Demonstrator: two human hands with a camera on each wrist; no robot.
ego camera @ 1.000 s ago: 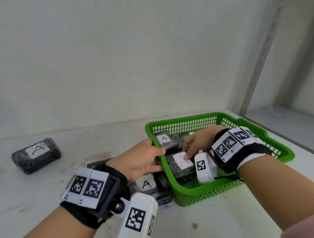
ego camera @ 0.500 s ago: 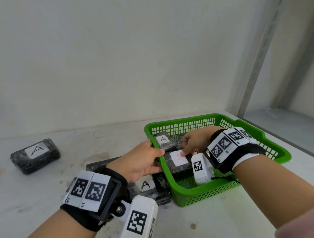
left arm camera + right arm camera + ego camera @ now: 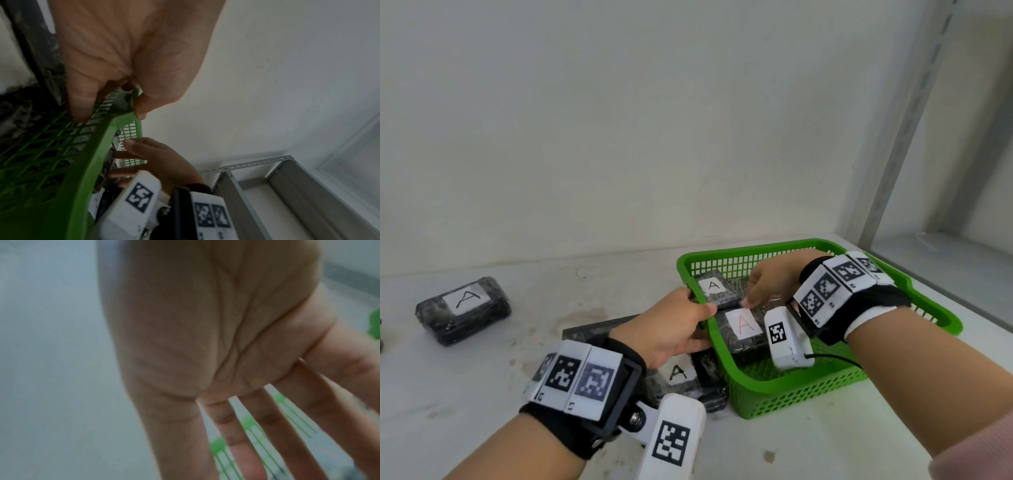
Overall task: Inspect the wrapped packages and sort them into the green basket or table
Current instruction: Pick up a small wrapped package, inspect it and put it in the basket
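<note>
We find one dark film-wrapped package with a black "A" label (image 3: pixel 463 309) sorted to the table (image 3: pixel 465 394), far left. Another black-lettered package (image 3: pixel 681 377) lies just outside the green plastic mesh basket (image 3: pixel 801 390). Our left hand (image 3: pixel 674 329) pinches the basket rim. Inside lie a black-lettered package (image 3: pixel 715 289) and a red-lettered package (image 3: pixel 743 330); our right hand (image 3: pixel 774 277) hovers there, fingers extended, holding nothing. Sorting appears partly done.

black wrist straps (image 3: pixel 571 425) | white coded tags (image 3: pixel 835 287) | pink sleeve (image 3: pixel 976 455)
</note>
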